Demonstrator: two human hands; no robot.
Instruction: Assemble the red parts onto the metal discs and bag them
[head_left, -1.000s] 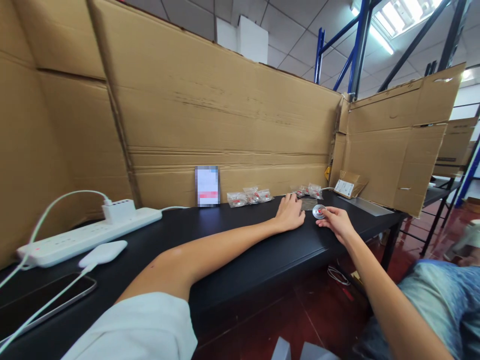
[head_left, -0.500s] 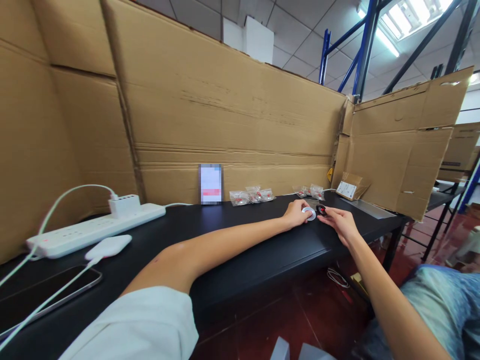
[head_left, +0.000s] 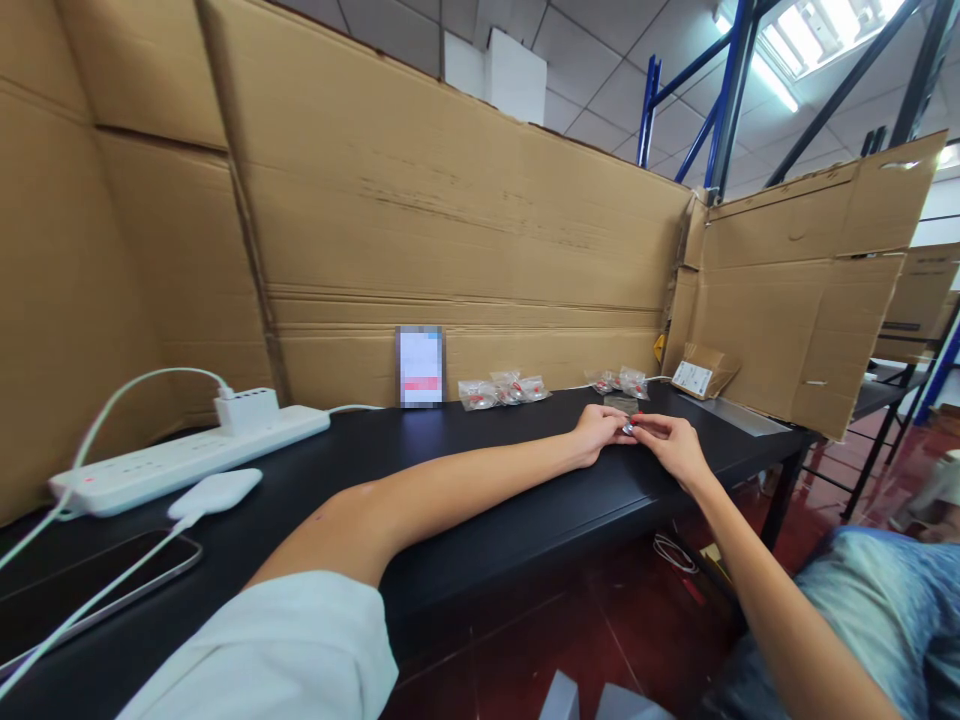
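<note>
Over the black tabletop [head_left: 480,500], both hands meet at a small, shiny, pale round piece [head_left: 628,429]. My left hand [head_left: 597,433] is closed around it from the left, fingers curled. My right hand [head_left: 670,440] pinches at its right side, with thumb and fingertips together. The fingers cover most of the piece, and I cannot make out the black part with red. Just behind the fingertips lies a small, clear-looking packet [head_left: 621,404]. Further back are small clear bags with red bits, one group [head_left: 504,391] to the left and another [head_left: 619,382] to the right.
Cardboard walls [head_left: 465,220] enclose the table. A lit tablet-like screen [head_left: 421,367] leans at the back. On the left are a white power strip [head_left: 191,455], a white charging pad [head_left: 217,494] and a phone [head_left: 97,590]. A labelled brown packet [head_left: 703,371] stands back right.
My hands have come together. The pale disc in my left hand has turned and is mostly covered. The black part with red in my right hand is now hidden.
</note>
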